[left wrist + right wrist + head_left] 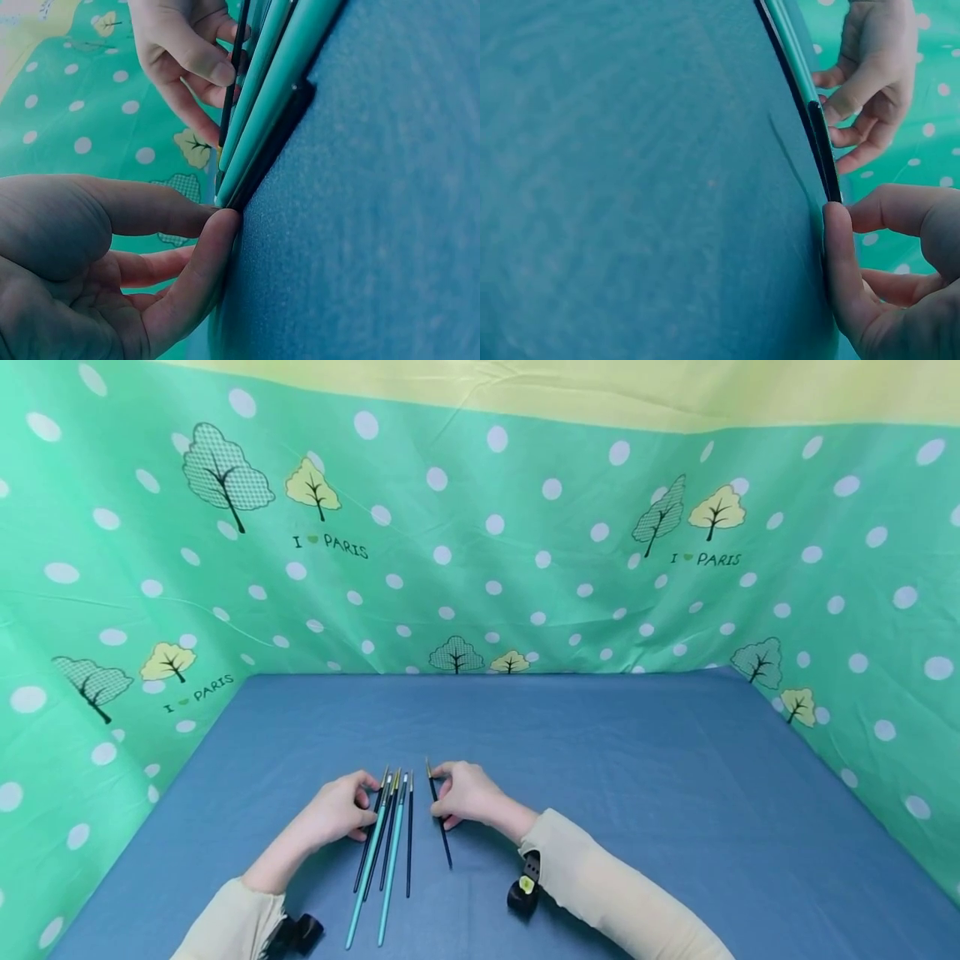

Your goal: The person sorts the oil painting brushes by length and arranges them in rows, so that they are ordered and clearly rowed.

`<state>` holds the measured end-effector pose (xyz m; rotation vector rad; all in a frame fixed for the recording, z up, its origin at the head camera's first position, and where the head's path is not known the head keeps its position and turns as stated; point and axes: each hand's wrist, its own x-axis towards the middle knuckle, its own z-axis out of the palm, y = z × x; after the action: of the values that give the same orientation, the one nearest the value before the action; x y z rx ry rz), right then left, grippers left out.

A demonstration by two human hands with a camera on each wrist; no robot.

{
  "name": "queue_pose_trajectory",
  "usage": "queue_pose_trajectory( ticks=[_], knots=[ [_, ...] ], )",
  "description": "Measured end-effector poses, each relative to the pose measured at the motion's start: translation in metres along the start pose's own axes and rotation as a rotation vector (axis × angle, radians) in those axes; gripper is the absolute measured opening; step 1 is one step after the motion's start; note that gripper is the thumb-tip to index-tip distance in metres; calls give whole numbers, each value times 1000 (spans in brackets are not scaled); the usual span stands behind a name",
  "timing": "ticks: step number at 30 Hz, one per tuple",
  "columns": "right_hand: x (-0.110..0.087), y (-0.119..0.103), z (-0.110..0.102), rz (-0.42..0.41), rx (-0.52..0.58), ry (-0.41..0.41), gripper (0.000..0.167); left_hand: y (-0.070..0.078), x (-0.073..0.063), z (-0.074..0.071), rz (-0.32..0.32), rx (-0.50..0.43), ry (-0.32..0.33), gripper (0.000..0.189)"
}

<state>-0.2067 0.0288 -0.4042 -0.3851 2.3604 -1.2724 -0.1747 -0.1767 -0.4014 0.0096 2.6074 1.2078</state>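
One dark paintbrush (446,843) sits apart at right on the near table (675,777), pinched by the right hand's (468,793) fingers, the left hand's (337,810) fingers pinching the leftmost dark brush (360,870); separation judged partial, remaining brushes (390,877) loosely bunched.

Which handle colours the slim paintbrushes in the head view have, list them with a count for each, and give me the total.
Slim dark-handled paintbrushes: 5
Slim teal-handled paintbrushes: 2
Total: 7
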Motion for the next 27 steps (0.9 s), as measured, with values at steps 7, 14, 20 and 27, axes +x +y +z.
queue_pose_trajectory(
  ticks=[7,14,20,27],
  knots=[
    [8,4,-10,36,99,-20,54,-3,2,1,4,4,2,36],
    [24,8,-23,63,134,12,54,-2,1,1,-3,5,5,36],
    [36,9,-35,89,189,73,54,-2,0,2,-10,9,8,37],
    [49,11,-46,103,246,89,57,-2,0,2,-2,23,12,37]
  ],
)
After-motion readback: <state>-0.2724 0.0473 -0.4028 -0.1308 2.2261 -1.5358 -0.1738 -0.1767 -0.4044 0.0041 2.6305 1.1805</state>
